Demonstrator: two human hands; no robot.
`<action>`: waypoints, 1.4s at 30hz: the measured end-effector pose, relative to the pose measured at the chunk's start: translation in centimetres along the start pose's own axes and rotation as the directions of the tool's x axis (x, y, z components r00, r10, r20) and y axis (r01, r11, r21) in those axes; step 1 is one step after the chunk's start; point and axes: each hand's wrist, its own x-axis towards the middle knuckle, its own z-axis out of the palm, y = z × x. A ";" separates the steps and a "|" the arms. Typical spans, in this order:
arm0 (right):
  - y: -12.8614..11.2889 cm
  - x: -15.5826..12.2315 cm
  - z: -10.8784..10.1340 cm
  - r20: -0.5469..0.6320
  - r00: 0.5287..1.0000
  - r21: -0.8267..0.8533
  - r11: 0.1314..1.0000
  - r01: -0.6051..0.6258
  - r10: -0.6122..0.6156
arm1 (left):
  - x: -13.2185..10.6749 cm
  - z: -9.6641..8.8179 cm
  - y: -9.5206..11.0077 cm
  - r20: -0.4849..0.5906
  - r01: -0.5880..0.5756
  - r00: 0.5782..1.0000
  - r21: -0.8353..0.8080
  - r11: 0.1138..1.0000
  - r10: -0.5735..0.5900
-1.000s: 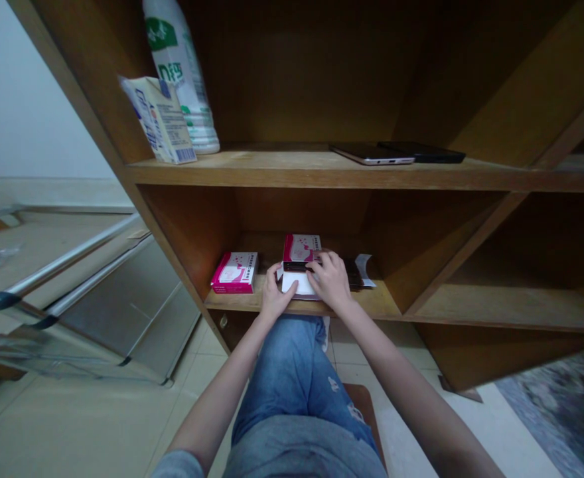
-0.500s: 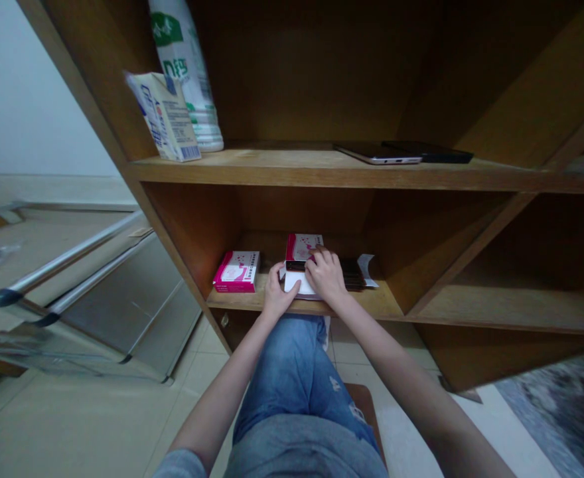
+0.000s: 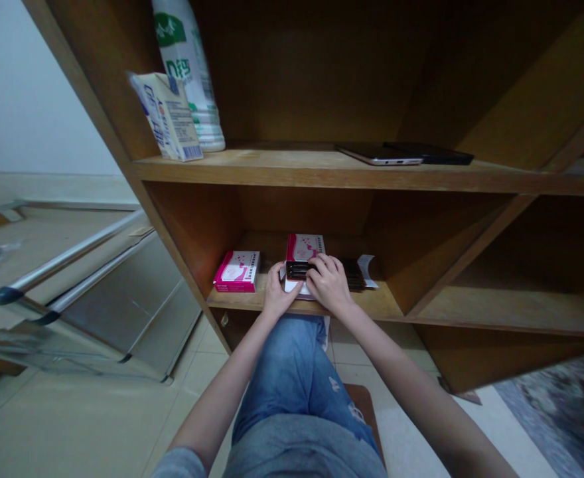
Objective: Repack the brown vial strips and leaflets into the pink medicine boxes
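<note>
A pink-and-white carton [image 3: 304, 247] lies open on the lower shelf in front of me, with a white panel [image 3: 294, 286] at its near side. A row of dark, glossy tube-shaped vials [image 3: 298, 271] sits across it. My left hand [image 3: 276, 293] is closed around the carton's left side, its thumb on the white panel. My right hand [image 3: 330, 282] bends its fingers over the right end of the vials; the fingertips are partly hidden. Just right of that hand, more dark vials [image 3: 354, 272] lie beside a curled white paper piece [image 3: 367, 269].
A shut pink-and-white box [image 3: 237, 271] lies to the left on the same shelf [image 3: 381, 300]. Above stand a drink carton [image 3: 167, 119] and a white bottle [image 3: 195, 86]; a phone [image 3: 376, 156] and a dark flat object [image 3: 434, 154] lie further right. A metal-framed rack [image 3: 123, 292] stands left.
My right hand has shifted slightly right and nearer to me, and more of the dark vials show across the carton. My left hand has stayed on the carton's left side.
</note>
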 end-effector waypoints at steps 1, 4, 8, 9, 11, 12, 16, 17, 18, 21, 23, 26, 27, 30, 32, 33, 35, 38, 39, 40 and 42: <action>0.0 -0.1 -0.1 0.007 1.000 0.009 1.000 0.001 -0.001 | 0.0 0.0 0.0 0.002 0.001 1.000 -0.003 1.000 -0.001; 0.0 -0.3 -0.5 0.055 0.998 0.029 1.000 0.000 -0.002 | 0.0 -0.1 0.0 0.014 0.008 1.000 -0.011 1.000 -0.008; 0.2 -0.1 -1.1 0.181 0.983 0.044 0.999 -0.009 0.001 | 0.1 -0.3 0.2 0.040 0.006 0.999 -0.004 1.000 -0.005; 0.2 0.1 -1.2 0.207 0.978 0.041 0.999 -0.004 -0.005 | 0.1 -0.3 0.3 0.046 0.003 0.999 -0.001 1.000 -0.003; 0.3 0.5 -1.4 0.246 0.969 0.024 1.000 0.017 -0.022 | 0.2 -0.4 0.4 0.056 0.000 0.998 0.002 1.000 0.000; 0.3 0.6 -1.5 0.261 0.965 0.011 1.000 0.026 -0.028 | 0.2 -0.4 0.5 0.059 -0.001 0.998 0.002 1.000 0.000; 0.3 1.2 -1.5 0.299 0.954 -0.026 0.999 0.038 -0.029 | 0.3 -0.5 0.4 0.071 -0.015 0.997 -0.016 1.000 0.016; 0.3 1.2 -1.4 0.303 0.952 -0.026 0.999 0.041 -0.031 | 0.3 -0.5 0.3 0.077 -0.021 0.997 -0.024 0.999 0.023; 0.2 1.3 -1.4 0.305 0.952 -0.025 0.999 0.046 -0.037 | 0.4 -0.6 0.3 0.084 -0.029 0.996 -0.032 0.999 0.032; 0.3 1.3 -1.4 0.300 0.952 -0.018 0.997 0.069 -0.061 | 0.5 -0.7 0.3 0.108 -0.037 0.993 -0.057 0.998 0.043; 0.3 1.3 -1.5 0.292 0.954 -0.008 0.997 0.081 -0.075 | 0.6 -0.7 0.4 0.132 -0.026 0.991 -0.073 0.997 0.036; 0.5 1.1 -1.7 0.272 0.957 0.012 0.995 0.097 -0.097 | 0.7 -0.8 0.5 0.172 -0.002 0.985 -0.093 0.996 0.018; 0.5 1.0 -1.8 0.264 0.959 0.017 0.995 0.103 -0.104 | 0.7 -0.9 0.5 0.185 0.004 0.983 -0.100 0.995 0.015; 0.5 0.7 -2.0 0.251 0.960 0.028 0.993 0.118 -0.121 | 0.6 -1.0 0.4 0.216 0.020 0.976 -0.119 0.993 0.006; 0.4 0.5 -2.1 0.262 0.958 0.034 0.993 0.115 -0.119 | 0.6 -1.2 0.3 0.244 0.030 0.970 -0.141 0.990 0.006; 0.4 0.4 -2.2 0.274 0.955 0.033 0.994 0.106 -0.111 | 0.6 -1.2 0.2 0.256 0.033 0.967 -0.159 0.987 0.009; 0.2 0.4 -2.3 0.304 0.949 0.023 0.997 0.080 -0.083 | 0.7 -1.4 0.0 0.267 0.038 0.963 -0.202 0.979 0.018; -0.2 0.6 -2.4 0.330 0.943 -0.003 0.998 0.059 -0.055 | 0.7 -1.6 0.0 0.249 0.050 0.968 -0.247 0.968 0.014; -0.3 0.6 -2.3 0.331 0.942 -0.011 0.998 0.062 -0.054 | 0.7 -1.6 0.1 0.242 0.056 0.970 -0.256 0.965 0.008; -0.4 0.7 -2.2 0.332 0.942 -0.019 0.998 0.065 -0.056 | 0.7 -1.6 0.1 0.237 0.062 0.971 -0.262 0.963 0.002; -0.5 0.8 -2.0 0.333 0.941 -0.027 0.996 0.080 -0.066 | 0.7 -1.5 0.3 0.230 0.074 0.973 -0.262 0.962 -0.012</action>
